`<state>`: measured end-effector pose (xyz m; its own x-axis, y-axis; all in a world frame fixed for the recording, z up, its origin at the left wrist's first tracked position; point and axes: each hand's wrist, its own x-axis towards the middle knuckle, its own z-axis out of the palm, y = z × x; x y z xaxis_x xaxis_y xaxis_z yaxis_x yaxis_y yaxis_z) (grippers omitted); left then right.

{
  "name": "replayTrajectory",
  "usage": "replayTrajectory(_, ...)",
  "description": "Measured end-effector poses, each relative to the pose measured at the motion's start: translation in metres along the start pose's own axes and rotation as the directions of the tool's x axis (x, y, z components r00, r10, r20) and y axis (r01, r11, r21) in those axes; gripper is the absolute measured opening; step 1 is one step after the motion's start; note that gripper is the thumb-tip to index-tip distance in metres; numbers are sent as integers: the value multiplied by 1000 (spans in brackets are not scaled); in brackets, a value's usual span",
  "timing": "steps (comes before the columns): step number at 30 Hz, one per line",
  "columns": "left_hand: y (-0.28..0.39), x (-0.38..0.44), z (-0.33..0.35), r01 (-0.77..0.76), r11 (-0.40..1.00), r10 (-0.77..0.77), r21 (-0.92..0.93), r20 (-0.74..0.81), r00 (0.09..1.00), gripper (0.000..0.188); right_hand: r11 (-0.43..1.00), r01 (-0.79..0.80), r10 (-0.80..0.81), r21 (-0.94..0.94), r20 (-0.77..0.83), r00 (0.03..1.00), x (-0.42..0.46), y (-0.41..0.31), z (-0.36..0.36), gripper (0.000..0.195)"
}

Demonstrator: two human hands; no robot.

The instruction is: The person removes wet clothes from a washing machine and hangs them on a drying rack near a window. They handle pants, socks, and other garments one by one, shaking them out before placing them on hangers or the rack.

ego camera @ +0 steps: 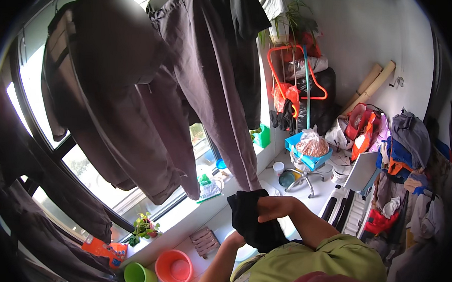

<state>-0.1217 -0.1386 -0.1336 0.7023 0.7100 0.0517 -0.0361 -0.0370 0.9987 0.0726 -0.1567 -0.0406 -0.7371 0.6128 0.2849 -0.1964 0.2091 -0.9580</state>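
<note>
A bunched black cloth garment is held up in front of my body, its exact kind hard to make out. My right hand grips its upper right side, with the fingers partly tucked into the folds. Lower down, my left hand has hold of the lower left edge, and its fingertips are hidden by the cloth. Just above the garment hangs the leg end of a pair of dark grey trousers. A dark long-sleeved garment hangs beside the trousers on the left.
On the floor stand a red bucket and a green bucket, near a slatted wooden piece. Potted plants line the windowsill. To the right are a suitcase, piled clothes and a wheeled base with a blue basket.
</note>
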Motion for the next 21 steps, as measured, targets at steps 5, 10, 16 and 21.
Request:
replayTrajectory(5,1,-26,-40,50,982,-67,-182,-89,994,31,941,-41,-92,-335,-371,924,1,-22,-2,26)
replayTrajectory(10,54,-36,-70,-41,995,11,-90,-319,948,17,912,315,-399,-263,-744,536,25,-27,-3,53)
replayTrajectory(16,104,-68,-113,-276,900,79,-338,-494,866,13,937,312,-319,-160,-756,572,46,-56,1,69)
replayTrajectory(21,116,-69,-120,-337,937,215,-94,-604,767,24,973,228,-151,32,-658,738,57,-59,-1,76)
